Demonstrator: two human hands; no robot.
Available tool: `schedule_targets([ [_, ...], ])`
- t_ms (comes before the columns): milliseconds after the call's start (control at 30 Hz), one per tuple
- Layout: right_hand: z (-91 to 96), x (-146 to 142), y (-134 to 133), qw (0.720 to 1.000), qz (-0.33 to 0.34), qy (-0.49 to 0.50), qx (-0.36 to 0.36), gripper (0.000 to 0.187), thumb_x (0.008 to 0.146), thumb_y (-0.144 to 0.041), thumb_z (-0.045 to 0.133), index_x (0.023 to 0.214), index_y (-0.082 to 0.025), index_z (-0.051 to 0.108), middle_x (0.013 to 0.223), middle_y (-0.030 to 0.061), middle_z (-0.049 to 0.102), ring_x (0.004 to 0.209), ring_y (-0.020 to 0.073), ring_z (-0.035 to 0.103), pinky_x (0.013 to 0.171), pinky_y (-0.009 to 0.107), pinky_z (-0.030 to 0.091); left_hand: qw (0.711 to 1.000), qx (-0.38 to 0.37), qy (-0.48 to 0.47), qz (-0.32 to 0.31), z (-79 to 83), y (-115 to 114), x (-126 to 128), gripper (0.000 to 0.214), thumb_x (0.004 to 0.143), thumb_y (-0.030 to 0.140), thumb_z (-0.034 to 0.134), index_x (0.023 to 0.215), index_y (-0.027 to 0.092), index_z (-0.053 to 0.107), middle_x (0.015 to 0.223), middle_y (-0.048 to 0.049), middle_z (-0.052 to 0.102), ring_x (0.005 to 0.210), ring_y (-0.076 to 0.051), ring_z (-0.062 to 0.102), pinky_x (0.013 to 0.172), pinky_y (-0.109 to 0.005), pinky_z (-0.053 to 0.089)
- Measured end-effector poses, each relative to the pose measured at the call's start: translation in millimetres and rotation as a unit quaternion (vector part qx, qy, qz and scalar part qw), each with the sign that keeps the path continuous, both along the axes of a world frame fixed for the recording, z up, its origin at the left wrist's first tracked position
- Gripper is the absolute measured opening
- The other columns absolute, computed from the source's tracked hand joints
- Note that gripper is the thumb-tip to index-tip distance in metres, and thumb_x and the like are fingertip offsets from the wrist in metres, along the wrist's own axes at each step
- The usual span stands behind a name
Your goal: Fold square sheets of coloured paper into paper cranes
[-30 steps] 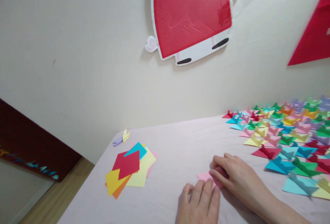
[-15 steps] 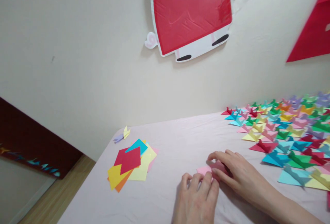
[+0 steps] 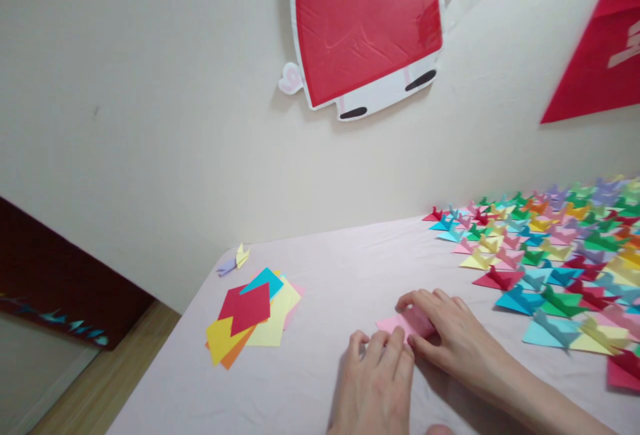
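A pink sheet of paper [image 3: 397, 323] lies flat on the pale tablecloth [image 3: 345, 281], partly covered by both hands. My left hand [image 3: 376, 381] rests at the paper's near edge, fingers curled down and pressing on it. My right hand [image 3: 443, 328] lies over the paper's right part, fingers bent and pinching a fold of it. A loose pile of coloured paper squares [image 3: 253, 315], red on top, sits to the left of my hands.
Several rows of folded paper figures [image 3: 545, 261] in many colours cover the table's right side. Two small folded pieces [image 3: 235, 260] lie near the far left corner. The table's left edge drops to a wooden floor [image 3: 100, 388]. A wall with red decorations [image 3: 367, 28] rises behind.
The view has drifted slightly down and right. Both hands shifted a little left along the pink paper, still pressing and folding it.
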State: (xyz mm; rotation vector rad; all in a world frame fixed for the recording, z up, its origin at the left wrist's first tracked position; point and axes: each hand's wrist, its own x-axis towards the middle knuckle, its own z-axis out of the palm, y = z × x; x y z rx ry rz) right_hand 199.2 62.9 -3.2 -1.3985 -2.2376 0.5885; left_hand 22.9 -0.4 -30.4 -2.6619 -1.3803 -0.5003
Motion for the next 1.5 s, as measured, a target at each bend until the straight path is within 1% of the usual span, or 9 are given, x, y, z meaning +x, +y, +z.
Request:
schedule_targets([
  [133,-8.3,6.7,2.3,0.999,-0.004,0.03,-0.02,0.042,0.072,-0.011,0.052,0.111,-0.024,0.062,0.103,0.0072,0.069,0.091,0.0258,0.058,0.083,0.039,0.041,1.0,-0.02,0.004,0.002,2.0,-0.6,0.7,0.074,0.079,0.074,0.056,0.123,0.014,0.06,0.133,-0.0141,0.06,0.11,-0.031,0.056,0.097,-0.05,0.041],
  [300,-10.1,13.9,5.6,0.996,0.002,0.074,-0.055,0.049,0.067,-0.01,0.046,0.112,-0.023,0.06,0.1,0.0064,0.067,0.093,0.026,0.059,0.085,0.041,0.043,0.998,-0.041,-0.036,0.01,7.5,-1.9,0.0,0.066,0.076,0.069,0.064,0.116,0.016,0.06,0.131,-0.0121,0.061,0.109,-0.031,0.057,0.097,-0.05,0.04],
  [433,-10.0,17.1,6.9,0.992,-0.003,0.098,-0.076,0.055,0.061,-0.01,0.043,0.113,-0.02,0.06,0.095,0.0059,0.065,0.091,0.0251,0.059,0.084,0.04,0.045,0.987,-0.099,-0.126,0.017,25.5,0.2,-0.5,0.035,0.082,0.043,0.071,0.106,0.021,0.058,0.122,-0.006,0.062,0.11,-0.027,0.054,0.096,-0.046,0.039],
  [567,-9.5,15.0,3.8,0.993,-0.007,0.1,-0.056,0.052,0.063,-0.01,0.043,0.111,-0.019,0.059,0.099,0.0072,0.064,0.094,0.0254,0.057,0.087,0.041,0.043,0.967,-0.148,-0.183,0.095,39.9,8.3,7.3,0.015,0.083,0.02,0.067,0.093,0.022,0.056,0.108,-0.0036,0.058,0.102,-0.024,0.052,0.088,-0.041,0.042],
  [733,-2.2,8.5,-2.8,0.998,-0.007,0.063,-0.01,0.033,0.074,-0.017,0.052,0.105,-0.021,0.06,0.102,0.0076,0.067,0.095,0.0268,0.056,0.085,0.041,0.04,0.95,-0.148,-0.204,0.186,35.2,20.4,22.7,0.015,0.08,0.013,0.061,0.088,0.021,0.051,0.099,-0.0029,0.052,0.096,-0.024,0.049,0.085,-0.041,0.04],
  [1000,-4.3,8.3,0.6,0.999,-0.002,0.041,-0.013,0.036,0.072,-0.013,0.055,0.107,-0.021,0.059,0.107,0.0078,0.068,0.099,0.0272,0.056,0.086,0.04,0.038,0.932,-0.211,-0.185,0.228,36.5,28.0,24.8,0.028,0.068,0.005,0.051,0.091,0.021,0.049,0.106,-0.0035,0.051,0.105,-0.024,0.046,0.093,-0.04,0.035],
  [1233,-2.2,9.3,2.4,0.998,0.005,0.041,-0.037,0.039,0.073,-0.011,0.054,0.11,-0.02,0.059,0.105,0.0089,0.066,0.098,0.0274,0.056,0.086,0.04,0.038,0.925,-0.244,-0.204,0.207,36.5,29.3,6.8,0.051,0.058,-0.004,0.043,0.101,0.022,0.051,0.115,-0.0059,0.052,0.114,-0.024,0.046,0.098,-0.041,0.036],
  [1400,3.6,10.3,1.1,0.997,0.003,0.052,-0.057,0.042,0.072,-0.008,0.051,0.112,-0.017,0.059,0.102,0.0097,0.064,0.097,0.0267,0.055,0.087,0.039,0.038,0.928,-0.22,-0.259,0.155,28.5,22.6,-6.7,0.069,0.06,-0.005,0.041,0.122,0.022,0.05,0.125,-0.0083,0.049,0.123,-0.024,0.042,0.108,-0.042,0.033],
  [1500,5.3,9.6,-0.9,0.996,-0.006,0.058,-0.064,0.042,0.072,-0.011,0.054,0.113,-0.017,0.059,0.103,0.0094,0.063,0.097,0.0265,0.055,0.088,0.039,0.039,0.935,-0.192,-0.26,0.142,26.1,17.7,-3.8,0.064,0.065,0.0,0.047,0.125,0.022,0.051,0.128,-0.0097,0.049,0.123,-0.027,0.042,0.107,-0.044,0.033],
])
